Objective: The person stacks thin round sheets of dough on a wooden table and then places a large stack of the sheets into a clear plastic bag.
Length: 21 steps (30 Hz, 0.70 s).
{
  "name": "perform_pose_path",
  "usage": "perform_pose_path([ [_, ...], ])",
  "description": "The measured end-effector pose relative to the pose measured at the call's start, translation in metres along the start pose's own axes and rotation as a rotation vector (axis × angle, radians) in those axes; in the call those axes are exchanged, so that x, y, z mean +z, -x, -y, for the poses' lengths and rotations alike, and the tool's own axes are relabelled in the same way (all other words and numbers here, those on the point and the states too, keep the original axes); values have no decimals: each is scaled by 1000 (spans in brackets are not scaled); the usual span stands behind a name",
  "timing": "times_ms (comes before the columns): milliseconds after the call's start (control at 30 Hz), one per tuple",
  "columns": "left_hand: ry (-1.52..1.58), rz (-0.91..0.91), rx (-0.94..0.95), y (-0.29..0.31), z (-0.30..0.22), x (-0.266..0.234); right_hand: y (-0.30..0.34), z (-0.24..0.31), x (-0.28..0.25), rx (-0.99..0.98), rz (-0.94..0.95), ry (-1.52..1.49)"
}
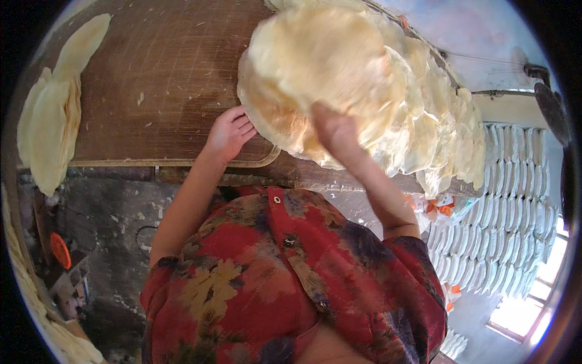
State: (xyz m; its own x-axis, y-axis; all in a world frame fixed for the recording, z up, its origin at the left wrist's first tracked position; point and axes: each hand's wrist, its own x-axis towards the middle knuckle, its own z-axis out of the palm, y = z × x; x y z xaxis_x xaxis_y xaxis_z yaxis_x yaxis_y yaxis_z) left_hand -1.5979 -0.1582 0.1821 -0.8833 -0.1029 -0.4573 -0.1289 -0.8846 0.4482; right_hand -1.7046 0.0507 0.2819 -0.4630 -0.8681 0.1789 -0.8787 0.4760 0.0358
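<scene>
A pale yellow, thin round flatbread, blurred by motion, lies or hovers over a pile of similar rounds. My right hand is at its near edge, fingers closed on it, though smeared by motion. Below it, the rim of another round flatbread shows, with a browner patch. My left hand rests at the left rim of that lower round, fingers stretched out and slightly apart, fingertips touching the edge. The thumb of my left hand is hard to make out.
Overlapping flatbreads cover the right of the brown woven table. A folded stack hangs over its left edge. White packs are stacked at the right, near a bright window. An orange round object stands lower left.
</scene>
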Motion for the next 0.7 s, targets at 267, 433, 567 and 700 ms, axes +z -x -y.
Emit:
perform_pose_path([
  [267, -99, 62, 29, -42, -15, 18, 43, 64, 43, -135, -200, -490],
  [433, -409, -184, 198, -62, -4, 54, 83, 75, 68, -58, -80, -747],
  [567, -712, -65, 398, -39, -31, 132, 98, 76, 94, 111, 106, -1026],
  [700, -572, 71, 468, 30, -100, 150, 98, 57, 102, 42, 312, -795],
])
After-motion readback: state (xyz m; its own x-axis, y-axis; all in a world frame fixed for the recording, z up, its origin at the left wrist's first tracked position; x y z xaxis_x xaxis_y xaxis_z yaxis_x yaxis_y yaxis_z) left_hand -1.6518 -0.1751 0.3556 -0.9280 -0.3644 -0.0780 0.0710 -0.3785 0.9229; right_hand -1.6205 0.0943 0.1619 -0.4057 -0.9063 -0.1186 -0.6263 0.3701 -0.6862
